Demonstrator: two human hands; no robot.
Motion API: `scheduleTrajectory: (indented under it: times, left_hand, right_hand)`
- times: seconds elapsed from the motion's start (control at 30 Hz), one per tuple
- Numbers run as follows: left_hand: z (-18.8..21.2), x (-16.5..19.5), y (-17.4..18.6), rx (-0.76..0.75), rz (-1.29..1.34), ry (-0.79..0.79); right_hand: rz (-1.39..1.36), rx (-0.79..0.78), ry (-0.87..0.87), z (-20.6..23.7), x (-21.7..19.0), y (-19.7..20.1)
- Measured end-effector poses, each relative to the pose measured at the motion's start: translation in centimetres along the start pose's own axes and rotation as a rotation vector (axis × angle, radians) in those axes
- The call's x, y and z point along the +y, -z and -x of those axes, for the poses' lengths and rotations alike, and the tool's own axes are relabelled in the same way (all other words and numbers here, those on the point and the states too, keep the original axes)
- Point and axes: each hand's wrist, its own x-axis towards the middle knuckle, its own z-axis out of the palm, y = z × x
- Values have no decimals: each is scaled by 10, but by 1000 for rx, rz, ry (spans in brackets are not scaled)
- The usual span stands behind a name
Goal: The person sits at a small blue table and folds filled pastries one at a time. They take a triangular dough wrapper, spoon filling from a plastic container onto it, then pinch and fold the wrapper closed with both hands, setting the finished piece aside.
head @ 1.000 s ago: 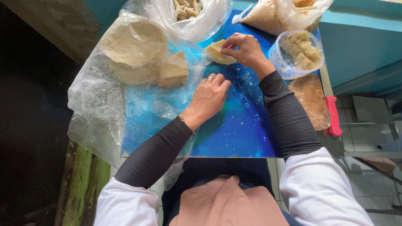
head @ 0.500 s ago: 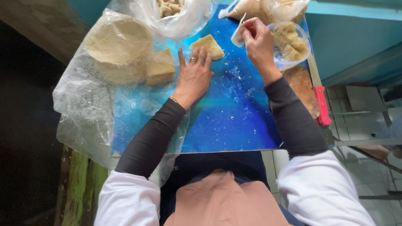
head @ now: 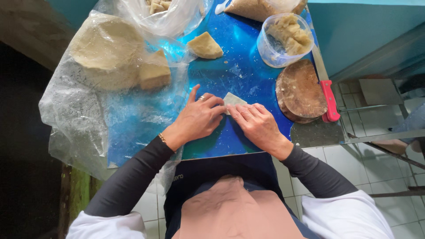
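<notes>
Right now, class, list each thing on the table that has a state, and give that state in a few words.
Wrapper: flat on the blue table, pinched by both hands.
Left hand: fingers on the wrapper.
Right hand: fingers on the wrapper.
Tub: open, holding filling.
Dough wedge: loose, untouched.
Knife: lying at the table edge.

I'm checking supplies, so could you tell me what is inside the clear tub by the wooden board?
The tub holds pale yellowish chunks, piled near its rim. What lies beneath the top pieces is covered. The board sits just below it.
</notes>
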Motion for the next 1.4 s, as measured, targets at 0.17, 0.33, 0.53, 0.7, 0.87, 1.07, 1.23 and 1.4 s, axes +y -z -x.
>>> scheduleTrajectory:
  times: [0.17, 0.33, 0.53, 0.7, 0.87, 1.07, 1.23, 1.4]
  left_hand:
    - [-2, -4, 4, 25, -25, -40]
    - [-1, -4, 7, 51, -46, -70]
    - [-3, -6, 14, 72, -3, -60]
    - [-2, -6, 14, 77, 19, -61]
    - [-2, -5, 14, 75, 17, -62]
    - [-1, -5, 15, 78, 11, -65]
    - [-1, -6, 13, 88, 19, -72]
    - [0, -6, 14, 91, 9, -73]
  right_hand:
    - [-364, 120, -210, -1, 32, 10]
    - [-102, 120, -467, -14, 161, 14]
    - [-296, -338, -433, -19, 238, -16]
    - [-373, -603, -467, -30, 251, -34]
    - [-565, -623, -548, -30, 256, -38]
    - [-756, -349, -523, -32, 230, -11]
    - [-731, -143, -359, -27, 148, 32]
    - [-123, -129, 1, -26, 57, 13]
